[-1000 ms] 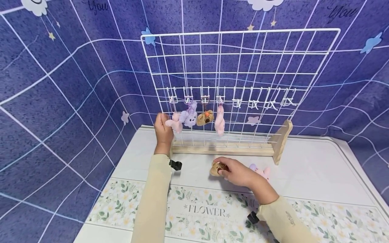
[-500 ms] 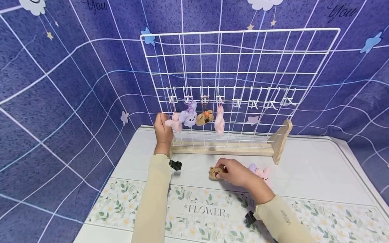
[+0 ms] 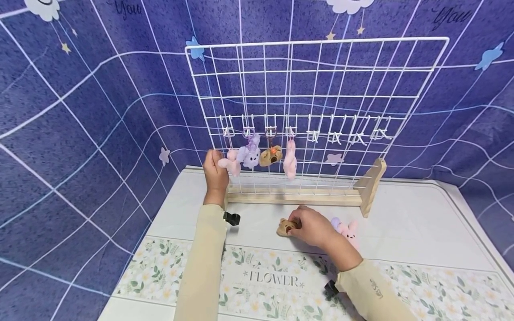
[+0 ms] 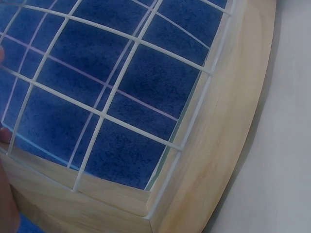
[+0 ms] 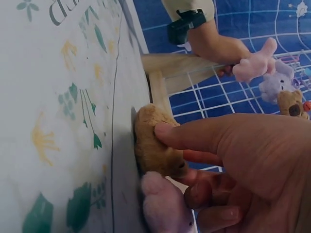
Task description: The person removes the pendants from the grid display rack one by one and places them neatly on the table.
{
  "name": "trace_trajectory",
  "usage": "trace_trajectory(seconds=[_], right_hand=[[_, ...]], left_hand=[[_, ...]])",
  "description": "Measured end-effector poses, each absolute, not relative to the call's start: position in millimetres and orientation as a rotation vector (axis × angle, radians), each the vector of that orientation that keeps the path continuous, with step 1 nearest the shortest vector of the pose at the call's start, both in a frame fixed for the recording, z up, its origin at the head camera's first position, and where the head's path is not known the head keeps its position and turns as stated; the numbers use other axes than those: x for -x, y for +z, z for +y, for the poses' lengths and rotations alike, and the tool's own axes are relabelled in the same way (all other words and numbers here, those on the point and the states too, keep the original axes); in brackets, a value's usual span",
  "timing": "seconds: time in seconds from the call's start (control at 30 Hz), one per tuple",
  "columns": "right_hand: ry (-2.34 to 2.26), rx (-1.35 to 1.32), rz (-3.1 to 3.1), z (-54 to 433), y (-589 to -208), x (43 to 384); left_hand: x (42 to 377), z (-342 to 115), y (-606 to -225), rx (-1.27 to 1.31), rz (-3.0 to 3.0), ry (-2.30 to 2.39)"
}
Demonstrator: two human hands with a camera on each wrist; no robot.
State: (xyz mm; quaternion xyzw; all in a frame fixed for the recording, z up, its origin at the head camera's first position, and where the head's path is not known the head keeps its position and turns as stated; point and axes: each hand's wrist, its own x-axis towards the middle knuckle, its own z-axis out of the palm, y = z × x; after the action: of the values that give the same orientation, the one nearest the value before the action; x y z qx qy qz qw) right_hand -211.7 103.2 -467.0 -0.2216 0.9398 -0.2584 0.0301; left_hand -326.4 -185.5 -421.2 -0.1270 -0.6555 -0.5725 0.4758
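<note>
Tabletop (image 3: 417, 214), brown plush (image 3: 283, 227) partly behind right fingers (image 3: 300, 213)

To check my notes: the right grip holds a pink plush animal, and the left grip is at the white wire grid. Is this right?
The colour is wrong: the head view shows the right grip holding a brown plush animal. The rest stands.
</note>
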Motion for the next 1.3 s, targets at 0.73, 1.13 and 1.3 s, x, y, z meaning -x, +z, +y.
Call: trace_trajectory(seconds=[0.73, 1.13, 1.3], right_hand=[[-0.786, 0.694, 2.759, 114.7, -453.4, 213.7], [-0.816, 0.653, 2.807, 111.5, -453.9, 213.4], [-1.128, 0.464, 2.842, 105.2, -450.4, 216.6]], left_hand=[[328.2, -184.5, -422.3, 0.306, -1.589, -1.401], [326.7, -185.3, -422.6, 0.259, -1.631, -1.369], [326.0, -185.2, -421.8, 0.251, -1.636, -1.366]])
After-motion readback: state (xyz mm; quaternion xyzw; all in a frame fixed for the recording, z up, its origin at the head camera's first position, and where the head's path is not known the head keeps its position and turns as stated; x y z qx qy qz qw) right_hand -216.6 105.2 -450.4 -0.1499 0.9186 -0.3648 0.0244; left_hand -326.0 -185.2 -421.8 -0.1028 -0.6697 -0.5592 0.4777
